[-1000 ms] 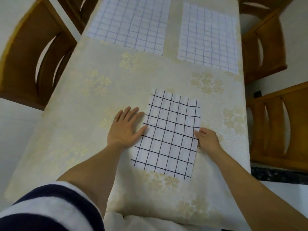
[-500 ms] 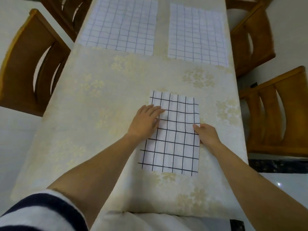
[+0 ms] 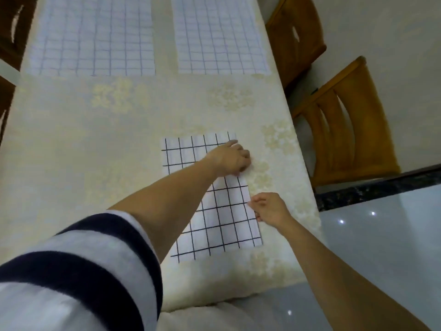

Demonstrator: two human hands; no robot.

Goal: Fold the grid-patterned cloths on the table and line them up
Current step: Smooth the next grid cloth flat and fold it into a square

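A white cloth with a bold black grid [image 3: 216,225] lies flat on the table's near right part. My left hand [image 3: 229,158] reaches across it to the far end of its right edge, where the curled fingers pinch the cloth. Halfway down the same edge, my right hand [image 3: 269,207] pinches it too. My left forearm covers the middle of the cloth. Two larger cloths with fine bluish grids lie flat side by side at the far end, one on the left [image 3: 95,37], one on the right [image 3: 219,37].
The table [image 3: 83,151] wears a cream floral tablecloth. Two wooden chairs [image 3: 348,130] [image 3: 294,37] stand close along the right side and another chair [image 3: 9,32] at the far left. A glossy floor shows at the right.
My left hand has moved from the cloth's left side across to its far right edge and curled onto it. My right hand stays at the right edge. The view has swung right.
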